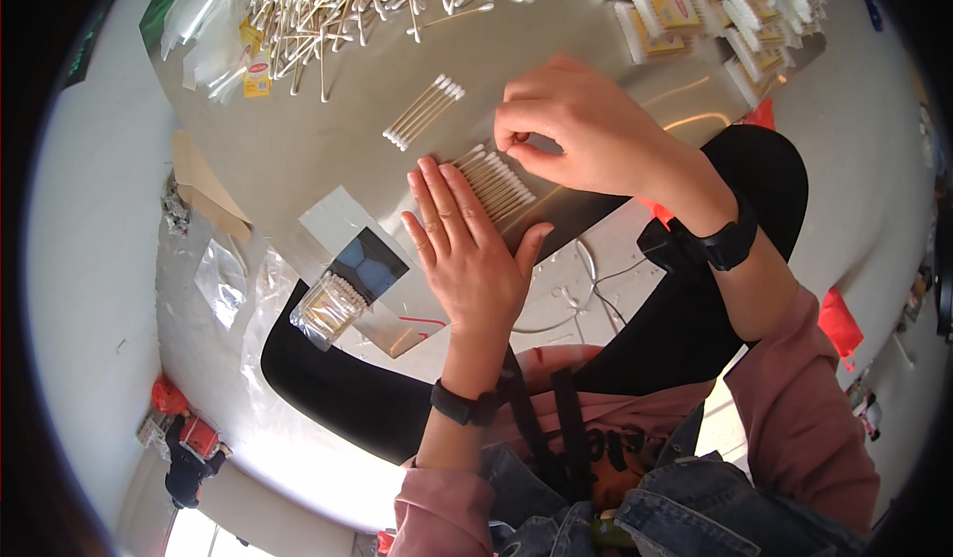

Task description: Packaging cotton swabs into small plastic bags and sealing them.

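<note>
A row of cotton swabs (499, 188) lies side by side near the front edge of the metal table. My left hand (465, 249) rests flat against the row's left side, fingers stretched out and thumb apart, covering part of it. Just above the row's right end is my right hand (586, 125), its fingers curled and thumb pressed to the index finger. Whatever that pinch holds, if anything, is hidden. Farther back, a small separate group of cotton swabs (425, 112) lies on the tabletop, apart from both hands.
A large loose heap of cotton swabs (367, 1) covers the far left. Filled swab packs (670, 6) are stacked at the far right. Clear bags with yellow cards (256, 72) lie far left. One filled bag (330, 309) sits at the near left edge, beside a dark blue patch (371, 265).
</note>
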Action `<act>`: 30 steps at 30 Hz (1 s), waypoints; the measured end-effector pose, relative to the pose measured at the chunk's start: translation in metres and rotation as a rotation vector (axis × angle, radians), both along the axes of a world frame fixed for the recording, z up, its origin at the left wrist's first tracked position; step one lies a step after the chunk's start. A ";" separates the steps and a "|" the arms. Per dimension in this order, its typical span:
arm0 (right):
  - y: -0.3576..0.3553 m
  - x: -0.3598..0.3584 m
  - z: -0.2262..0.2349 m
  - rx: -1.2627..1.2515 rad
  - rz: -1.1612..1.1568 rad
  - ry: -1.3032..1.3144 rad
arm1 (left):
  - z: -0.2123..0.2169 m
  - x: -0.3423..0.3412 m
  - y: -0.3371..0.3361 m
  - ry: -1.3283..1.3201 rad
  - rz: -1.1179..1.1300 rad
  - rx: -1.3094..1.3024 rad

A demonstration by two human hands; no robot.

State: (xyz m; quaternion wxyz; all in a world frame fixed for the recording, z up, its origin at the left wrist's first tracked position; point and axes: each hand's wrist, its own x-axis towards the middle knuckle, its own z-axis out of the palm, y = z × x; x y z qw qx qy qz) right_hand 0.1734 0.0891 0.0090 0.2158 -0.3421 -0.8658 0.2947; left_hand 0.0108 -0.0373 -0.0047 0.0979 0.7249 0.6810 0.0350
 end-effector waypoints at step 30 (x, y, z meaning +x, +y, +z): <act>-0.065 0.083 0.126 0.349 -0.464 -0.827 | -0.002 0.008 0.003 -0.137 -0.006 0.186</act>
